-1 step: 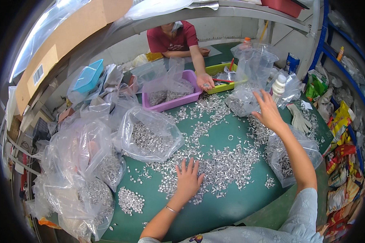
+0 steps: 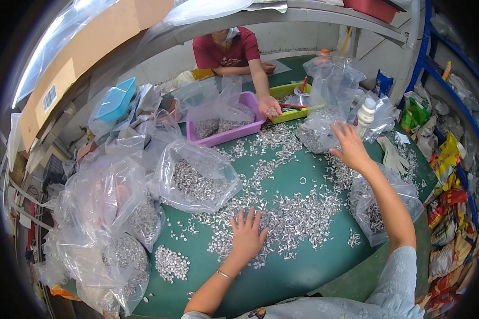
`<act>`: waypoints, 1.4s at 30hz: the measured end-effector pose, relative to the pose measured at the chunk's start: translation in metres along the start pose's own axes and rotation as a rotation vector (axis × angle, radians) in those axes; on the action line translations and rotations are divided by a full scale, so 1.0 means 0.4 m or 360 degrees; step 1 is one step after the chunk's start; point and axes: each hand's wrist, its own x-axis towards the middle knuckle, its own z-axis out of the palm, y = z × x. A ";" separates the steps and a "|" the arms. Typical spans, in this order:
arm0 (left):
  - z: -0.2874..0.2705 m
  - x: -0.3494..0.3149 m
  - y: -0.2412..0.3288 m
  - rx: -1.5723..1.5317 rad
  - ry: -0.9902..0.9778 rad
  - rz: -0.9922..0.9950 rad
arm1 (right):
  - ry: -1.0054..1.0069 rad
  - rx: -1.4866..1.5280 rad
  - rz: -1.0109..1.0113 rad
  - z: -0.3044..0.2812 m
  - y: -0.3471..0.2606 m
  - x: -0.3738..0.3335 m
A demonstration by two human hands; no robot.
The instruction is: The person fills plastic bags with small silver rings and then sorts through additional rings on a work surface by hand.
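Head view: bagged metal pieces (image 2: 194,181) left of centre, loose pieces (image 2: 303,218) unbagged mid-frame.
I see left hand (image 2: 247,235) at loose pieces, right hand (image 2: 352,149) upper right; both splayed, apart.

Head-worn fisheye view, facing forward and down over green table (image 2: 316,270).

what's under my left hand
Small silvery pieces and green tabletop show around the left hand; whatever lies directly beneath it is covered.
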 end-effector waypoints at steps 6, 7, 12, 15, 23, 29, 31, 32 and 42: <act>-0.004 -0.006 -0.002 -0.0047 -0.0005 -0.0028 | -0.0573 0.0140 0.0027 0.055 -0.027 -0.044; -0.003 -0.006 -0.002 -0.0051 -0.0003 -0.0038 | -0.0621 0.0133 0.0026 0.059 -0.032 -0.055; -0.013 -0.003 0.003 -0.0072 -0.0031 -0.0031 | -0.0850 0.0028 0.0005 0.076 -0.056 -0.112; -0.013 0.002 0.006 -0.0083 -0.0012 -0.0008 | -0.0948 -0.0044 0.0000 0.061 -0.066 -0.132; -0.025 -0.013 -0.011 -0.0062 -0.0037 -0.0068 | -0.0794 0.0801 0.0280 -0.194 0.084 -0.081; -0.025 0.007 0.017 -0.0122 -0.0074 -0.0066 | -0.0276 0.0498 0.1109 -0.154 0.492 -0.035; -0.018 0.014 0.018 -0.0137 -0.0074 -0.0059 | -0.0131 0.0103 0.1087 -0.051 0.613 -0.013; -0.020 0.014 0.017 -0.0147 -0.0091 -0.0082 | -0.0063 -0.0083 0.1061 -0.001 0.663 -0.009; -0.029 0.008 0.011 -0.0003 -0.0109 -0.0028 | 0.1826 0.0314 0.0825 -0.070 0.503 0.233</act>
